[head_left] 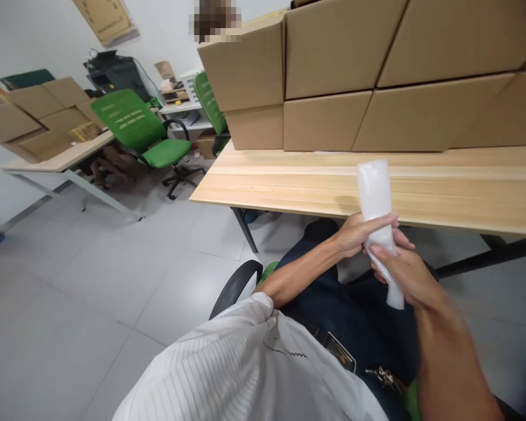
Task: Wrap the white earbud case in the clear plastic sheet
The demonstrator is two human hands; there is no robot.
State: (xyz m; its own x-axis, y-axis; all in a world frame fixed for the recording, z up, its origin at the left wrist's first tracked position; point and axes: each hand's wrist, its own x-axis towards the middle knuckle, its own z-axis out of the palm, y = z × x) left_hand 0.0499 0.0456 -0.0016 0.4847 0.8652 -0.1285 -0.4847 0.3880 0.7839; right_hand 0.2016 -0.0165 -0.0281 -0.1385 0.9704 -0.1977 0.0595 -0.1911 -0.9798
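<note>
A long white bundle (374, 188), seemingly wrapped in soft foam or film, stands tilted in front of me above my lap. My left hand (362, 234) is closed round its middle from the left, thumb laid across the front. Just below, my right hand (398, 266) grips the same bundle from the right, with a narrow white tail hanging under it. Whatever lies inside the wrap is hidden. Both hands are at the front edge of the wooden table (272, 178).
Cardboard boxes (328, 64) stand stacked along the table's back. Left of it are a green office chair (135, 128) and a second table (65, 158) bearing more boxes. Part of a person's head shows behind the stack.
</note>
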